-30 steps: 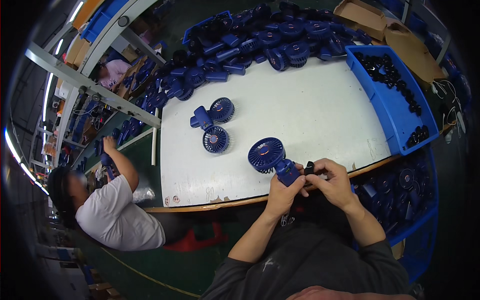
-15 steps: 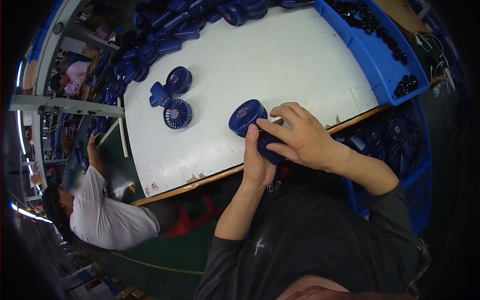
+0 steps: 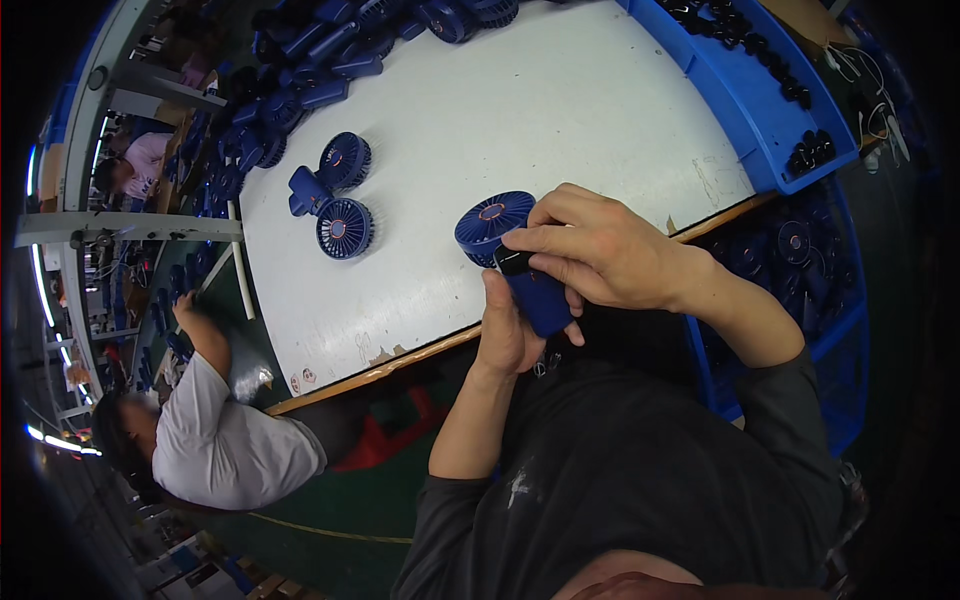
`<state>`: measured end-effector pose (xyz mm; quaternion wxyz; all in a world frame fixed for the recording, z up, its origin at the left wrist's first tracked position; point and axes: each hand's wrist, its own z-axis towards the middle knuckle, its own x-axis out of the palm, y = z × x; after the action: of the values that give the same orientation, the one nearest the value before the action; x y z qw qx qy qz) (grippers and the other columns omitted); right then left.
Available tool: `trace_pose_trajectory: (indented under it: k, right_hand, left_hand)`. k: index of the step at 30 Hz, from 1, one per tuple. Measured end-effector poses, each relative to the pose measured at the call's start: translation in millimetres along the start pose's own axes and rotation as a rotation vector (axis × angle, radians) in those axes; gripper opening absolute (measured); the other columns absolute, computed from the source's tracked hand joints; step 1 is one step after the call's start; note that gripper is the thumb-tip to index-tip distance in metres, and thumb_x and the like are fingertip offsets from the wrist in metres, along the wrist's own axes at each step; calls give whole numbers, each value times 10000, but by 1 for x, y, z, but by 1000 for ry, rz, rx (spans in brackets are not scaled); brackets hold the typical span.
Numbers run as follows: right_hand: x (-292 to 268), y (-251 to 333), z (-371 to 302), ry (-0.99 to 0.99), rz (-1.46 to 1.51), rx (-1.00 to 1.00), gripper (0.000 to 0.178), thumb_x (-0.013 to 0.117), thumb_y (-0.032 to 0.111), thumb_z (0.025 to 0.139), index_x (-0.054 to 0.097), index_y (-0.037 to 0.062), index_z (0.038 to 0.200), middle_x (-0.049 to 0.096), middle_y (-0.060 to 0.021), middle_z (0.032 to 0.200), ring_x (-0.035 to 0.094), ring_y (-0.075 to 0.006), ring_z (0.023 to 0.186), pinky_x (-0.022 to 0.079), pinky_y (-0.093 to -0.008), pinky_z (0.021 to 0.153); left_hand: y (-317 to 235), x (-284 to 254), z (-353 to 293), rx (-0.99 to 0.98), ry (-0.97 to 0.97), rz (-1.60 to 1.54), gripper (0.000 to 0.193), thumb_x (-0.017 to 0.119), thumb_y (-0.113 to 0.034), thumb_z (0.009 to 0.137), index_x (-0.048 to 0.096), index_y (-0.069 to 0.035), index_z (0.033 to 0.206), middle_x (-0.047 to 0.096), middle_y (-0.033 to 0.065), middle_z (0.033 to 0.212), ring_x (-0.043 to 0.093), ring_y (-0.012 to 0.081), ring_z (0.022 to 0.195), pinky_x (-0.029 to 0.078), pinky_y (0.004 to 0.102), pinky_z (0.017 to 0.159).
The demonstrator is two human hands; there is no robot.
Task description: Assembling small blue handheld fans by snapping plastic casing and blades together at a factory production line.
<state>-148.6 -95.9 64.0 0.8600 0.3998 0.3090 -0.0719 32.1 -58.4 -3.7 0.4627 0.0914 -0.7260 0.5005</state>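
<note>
A blue handheld fan (image 3: 545, 304) with a round grilled head is held just past the table's near edge, its head over the white top. My left hand (image 3: 507, 335) wraps the handle from below, thumb along one side and fingertips showing at the other. At the neck, between head and handle, is a small glossy black part (image 3: 513, 262). My right hand (image 3: 610, 250) pinches at that part from above, index finger and thumb close together; how it sits against the fan is partly covered by the fingers.
Two more blue fans (image 3: 345, 229) lie on the white table (image 3: 450, 130) to the left. A pile of fans (image 3: 330, 65) fills the far left side. A blue bin (image 3: 745, 125) with black parts stands at right, above a crate of fans (image 3: 790, 245). A person (image 3: 225, 430) sits at left.
The handle has turned so more of its blue face and the black part at the neck show. My right fingers have shifted toward the neck. My left fingertips now show past the handle.
</note>
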Motion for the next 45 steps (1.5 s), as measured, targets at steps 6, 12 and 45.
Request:
trace_pose_trajectory:
  k: [6,12,45]
  right_hand:
    - [10,6,-7,29,-191,10,428,735,151,810,635,62,1216,582,-150,1080,567,-314,1010,489,-410,862]
    - [35,19,-34,-33,-269,179,626,751,206,743,537,13,1298,542,-175,1154,509,-358,1100,426,-455,965]
    - [-93,-82,-504,-1126,34,1349,524,693,298,910,548,-66,1258,643,-82,1053,605,-169,916,486,-291,815]
  left_hand:
    - [-11,26,10,1,-200,-10,759,306,-705,963,488,-54,1309,619,146,1148,635,244,1069,581,406,840]
    - [5,29,14,-5,-362,38,531,354,-465,1027,515,-35,1293,591,143,1248,549,225,1220,448,387,1039]
    - [-267,-140,228,815,-775,1448,378,771,-209,815,673,-39,1138,616,177,1091,593,305,1044,455,391,932]
